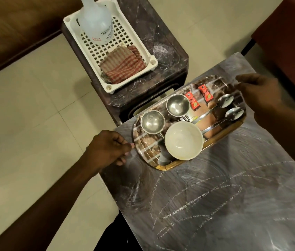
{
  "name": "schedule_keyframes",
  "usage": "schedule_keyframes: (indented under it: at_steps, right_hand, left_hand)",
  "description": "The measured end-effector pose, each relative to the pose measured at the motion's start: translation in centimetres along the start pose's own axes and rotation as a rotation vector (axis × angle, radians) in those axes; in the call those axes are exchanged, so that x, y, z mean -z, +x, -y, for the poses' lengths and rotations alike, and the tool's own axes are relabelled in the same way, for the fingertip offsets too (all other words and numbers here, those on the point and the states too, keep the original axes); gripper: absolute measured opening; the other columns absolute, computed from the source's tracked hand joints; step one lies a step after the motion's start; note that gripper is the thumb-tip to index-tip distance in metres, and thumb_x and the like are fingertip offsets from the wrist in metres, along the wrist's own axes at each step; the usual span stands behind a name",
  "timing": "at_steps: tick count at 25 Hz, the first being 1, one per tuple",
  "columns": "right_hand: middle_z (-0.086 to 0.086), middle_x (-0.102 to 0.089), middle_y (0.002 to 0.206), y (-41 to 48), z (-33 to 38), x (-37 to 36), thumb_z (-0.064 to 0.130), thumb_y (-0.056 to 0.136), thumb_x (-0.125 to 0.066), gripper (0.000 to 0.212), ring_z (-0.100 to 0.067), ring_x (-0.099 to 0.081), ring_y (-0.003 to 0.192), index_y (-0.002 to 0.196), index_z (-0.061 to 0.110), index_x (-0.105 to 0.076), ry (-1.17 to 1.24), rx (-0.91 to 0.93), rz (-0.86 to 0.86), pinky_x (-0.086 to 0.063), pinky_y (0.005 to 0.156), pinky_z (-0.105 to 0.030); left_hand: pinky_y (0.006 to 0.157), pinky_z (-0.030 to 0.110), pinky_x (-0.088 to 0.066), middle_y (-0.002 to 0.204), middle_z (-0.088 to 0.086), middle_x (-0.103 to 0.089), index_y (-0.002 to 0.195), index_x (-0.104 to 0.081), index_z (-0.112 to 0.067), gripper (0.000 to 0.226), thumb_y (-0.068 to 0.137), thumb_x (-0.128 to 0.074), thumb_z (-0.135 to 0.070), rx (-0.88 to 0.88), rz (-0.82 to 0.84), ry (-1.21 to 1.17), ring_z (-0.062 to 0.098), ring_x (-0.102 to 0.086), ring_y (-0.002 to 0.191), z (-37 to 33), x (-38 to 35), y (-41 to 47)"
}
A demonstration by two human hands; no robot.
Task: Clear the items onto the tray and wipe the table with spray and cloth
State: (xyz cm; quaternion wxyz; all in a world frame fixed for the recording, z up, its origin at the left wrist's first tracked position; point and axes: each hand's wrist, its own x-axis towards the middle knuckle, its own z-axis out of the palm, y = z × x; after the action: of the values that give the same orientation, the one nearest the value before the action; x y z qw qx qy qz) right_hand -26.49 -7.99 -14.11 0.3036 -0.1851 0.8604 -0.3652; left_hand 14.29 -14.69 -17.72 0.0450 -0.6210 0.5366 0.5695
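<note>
Pinching the rim of the tray [148,144] with our left hand [109,148] on the table [233,187], we cannot tell whether our blurred right hand [259,96] grasps the far end.

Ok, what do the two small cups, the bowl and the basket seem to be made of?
Nearer cup and farther cup: polished metal, likely stainless steel, with mirror-like glare. Bowl: off-white with a smooth soft sheen, ceramic or melamine; cannot tell which. Basket: white moulded plastic, matte, with a regular grid of holes.
</note>
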Motion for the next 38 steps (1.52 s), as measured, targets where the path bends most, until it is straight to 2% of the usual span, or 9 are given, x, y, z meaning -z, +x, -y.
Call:
schedule_keyframes:
  at_steps: [4, 7, 9, 17, 23, 27, 31, 35, 38]
  right_hand:
    - [0.009, -0.067, 0.135, -5.9, 2.9, 1.0, 0.016, 0.105, -0.064, 0.030, 0.010, -0.068, 0.078, 0.133, 0.024, -0.071, 0.013, 0.155, -0.027, -0.061, 0.064, -0.020]
    - [0.014, -0.075, 0.114, -13.3, 5.9, 1.3, 0.013, 0.101, -0.069, 0.024, 0.002, -0.069, 0.088, 0.120, 0.025, -0.077, 0.117, 0.157, 0.001, -0.063, 0.088, -0.045]
    - [0.014, -0.076, 0.109, -18.0, 7.7, 1.4, 0.008, 0.099, -0.069, 0.022, -0.009, -0.072, 0.101, 0.112, 0.024, -0.078, 0.175, 0.147, 0.041, -0.059, 0.098, -0.042]
    - [-0.003, -0.074, 0.124, -30.7, 13.2, -0.3, 0.011, 0.096, -0.070, 0.023, -0.026, -0.070, 0.119, 0.117, 0.017, -0.076, 0.125, 0.132, 0.178, -0.059, 0.103, -0.044]
    - [-0.007, -0.076, 0.127, -33.3, 16.9, -3.2, 0.017, 0.097, -0.067, 0.030, -0.035, -0.074, 0.111, 0.126, 0.018, -0.074, -0.007, 0.064, 0.191, -0.059, 0.100, -0.055]
    - [-0.011, -0.075, 0.130, -33.3, 19.4, -6.9, 0.020, 0.097, -0.069, 0.035, -0.033, -0.071, 0.115, 0.132, 0.015, -0.072, -0.092, 0.005, 0.113, -0.054, 0.098, -0.034]
    - [-0.007, -0.071, 0.138, -32.5, 21.2, -10.8, 0.020, 0.095, -0.072, 0.042, -0.022, -0.066, 0.122, 0.137, 0.020, -0.068, -0.119, -0.017, 0.093, -0.046, 0.093, -0.028]
    - [0.000, -0.069, 0.137, -29.4, 22.2, -13.7, 0.024, 0.093, -0.077, 0.054, -0.023, -0.066, 0.123, 0.144, 0.019, -0.062, -0.108, -0.054, 0.099, -0.049, 0.088, -0.025]
    - [-0.001, -0.070, 0.133, -25.2, 23.1, -15.2, 0.023, 0.092, -0.079, 0.062, -0.019, -0.067, 0.108, 0.149, 0.017, -0.056, -0.083, -0.083, 0.141, -0.051, 0.074, -0.016]
  left_hand:
    - [0.074, 0.031, -0.062, 0.083, 0.006, -0.083, 0.096, -0.080, -0.011, 0.022, 0.096, -0.085, -0.032, -0.133, -0.088, 0.095, 0.016, -0.077, 0.075, -2.7, 3.8, -1.9]
    - [0.070, 0.019, -0.054, 0.086, -0.005, -0.081, 0.096, -0.082, -0.016, 0.017, 0.096, -0.085, -0.033, -0.236, -0.065, 0.177, -0.003, -0.071, 0.071, -6.3, 6.8, -7.3]
    - [0.068, 0.016, -0.050, 0.087, -0.012, -0.079, 0.095, -0.082, -0.020, 0.011, 0.097, -0.083, -0.030, -0.300, -0.073, 0.261, -0.009, -0.069, 0.070, -8.7, 8.7, -10.8]
    - [0.098, 0.042, -0.063, 0.123, 0.006, -0.080, 0.123, -0.079, -0.014, 0.030, 0.097, -0.081, -0.030, -0.601, -0.030, 0.538, 0.025, -0.075, 0.106, -14.1, 14.9, -20.0]
    - [0.087, 0.027, -0.049, 0.122, 0.006, -0.079, 0.124, -0.076, -0.016, 0.031, 0.096, -0.081, -0.029, -0.728, -0.060, 0.593, 0.014, -0.066, 0.099, -14.8, 22.0, -18.9]
    - [0.087, 0.027, -0.046, 0.119, 0.013, -0.076, 0.121, -0.073, -0.011, 0.032, 0.093, -0.082, -0.024, -0.851, -0.046, 0.721, 0.031, -0.072, 0.107, -14.9, 27.4, -16.2]
    - [0.102, 0.037, -0.056, 0.135, 0.015, -0.073, 0.136, -0.068, -0.011, 0.046, 0.096, -0.080, -0.029, -0.823, 0.010, 0.760, 0.035, -0.069, 0.124, -16.3, 31.3, -11.9]
    - [0.087, 0.025, -0.053, 0.144, 0.012, -0.070, 0.145, -0.065, -0.011, 0.054, 0.099, -0.080, -0.034, -0.708, 0.102, 0.744, 0.028, -0.070, 0.117, -19.3, 32.5, -5.6]
    - [0.102, 0.035, -0.057, 0.145, 0.008, -0.069, 0.149, -0.063, -0.011, 0.059, 0.098, -0.082, -0.035, -0.512, 0.152, 0.492, 0.026, -0.069, 0.128, -21.9, 32.5, -0.4]
